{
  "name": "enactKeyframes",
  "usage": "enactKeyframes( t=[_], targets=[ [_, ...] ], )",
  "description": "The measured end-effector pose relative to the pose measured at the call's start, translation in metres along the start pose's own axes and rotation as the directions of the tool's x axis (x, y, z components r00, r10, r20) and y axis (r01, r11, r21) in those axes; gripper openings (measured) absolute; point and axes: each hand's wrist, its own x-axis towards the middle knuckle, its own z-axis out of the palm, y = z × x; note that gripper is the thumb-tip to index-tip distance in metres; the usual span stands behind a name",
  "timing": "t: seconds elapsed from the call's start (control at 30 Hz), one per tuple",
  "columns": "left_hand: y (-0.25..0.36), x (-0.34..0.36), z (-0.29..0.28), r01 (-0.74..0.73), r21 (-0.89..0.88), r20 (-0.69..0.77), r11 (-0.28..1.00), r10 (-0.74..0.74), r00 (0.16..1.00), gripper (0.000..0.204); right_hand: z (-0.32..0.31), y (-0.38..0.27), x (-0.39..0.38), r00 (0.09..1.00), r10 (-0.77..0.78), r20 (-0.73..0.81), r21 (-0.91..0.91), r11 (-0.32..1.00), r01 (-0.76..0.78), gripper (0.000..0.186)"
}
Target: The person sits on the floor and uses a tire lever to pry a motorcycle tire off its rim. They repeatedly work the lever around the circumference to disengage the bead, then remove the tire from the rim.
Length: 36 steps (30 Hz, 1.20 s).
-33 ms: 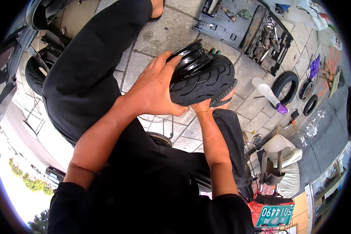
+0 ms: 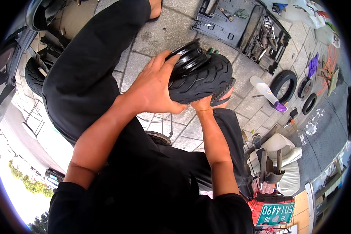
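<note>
Left hand (image 2: 154, 84): your grip is opened wide, fingers on the black rim (image 2: 189, 60) and thumb along the lower side of the treaded tyre (image 2: 202, 80), so you have hold of both
Right hand (image 2: 202, 103): yours is at the near lower edge of the tyre, mostly hidden beneath it; you cannot tell from this view how far its fingers are closed
Tyre: held up before you, between your knees, its tread turned toward you
Rim: tilted against the far left side of the tyre; how deep it sits in the opening cannot be told
Sandalled foot (image 2: 222, 103): your right one, partly hidden just beyond the tyre
Trousers (image 2: 85, 58): black, your left leg bent out to the left of the work
Tool case (image 2: 218, 30): black, lying open on the paving (image 2: 175, 23) beyond the tyre, metal tools (image 2: 267, 35) heaped in its right half
White bottle (image 2: 263, 87): purple-ended, lying to your right, close by a loose tyre (image 2: 289, 74)
Purple cloth (image 2: 313, 64): farther right, near an orange cord (image 2: 331, 58)
Green plate (image 2: 276, 213): at your lower right, mounted on something red
</note>
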Motion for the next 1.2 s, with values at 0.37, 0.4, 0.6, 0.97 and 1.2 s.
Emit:
enactKeyframes(
  t=[0.37, 0.4, 0.6, 0.97, 1.2],
  targets=[
    [0.001, 0.009, 0.007, -0.03, -0.006, -0.088, 1.0, 0.03, 0.996, 0.128, -0.08, -0.045, -0.021, 0.801, 0.513, 0.309, -0.389, 0.837, -0.386, 0.037],
    [-0.002, 0.013, 0.008, -0.023, 0.043, -0.113, 0.999, 0.028, 0.993, 0.128, -0.092, -0.045, -0.016, 0.741, 0.58, 0.339, -0.421, 0.798, -0.432, 0.041],
    [0.003, 0.009, -0.01, -0.033, 0.019, -0.079, 0.999, 0.034, 0.996, 0.131, -0.121, -0.07, 0.01, 0.663, 0.643, 0.384, -0.523, 0.743, -0.417, 0.05],
    [-0.026, -0.017, 0.01, -0.026, 0.007, -0.114, 1.0, 0.026, 0.993, 0.145, -0.147, -0.074, -0.011, 0.603, 0.691, 0.398, -0.547, 0.707, -0.448, 0.061],
    [-0.006, -0.031, 0.025, 0.0, -0.022, -0.053, 1.0, -0.001, 0.999, 0.146, -0.177, -0.07, -0.027, 0.608, 0.658, 0.444, -0.488, 0.747, -0.453, 0.071]
  ],
)
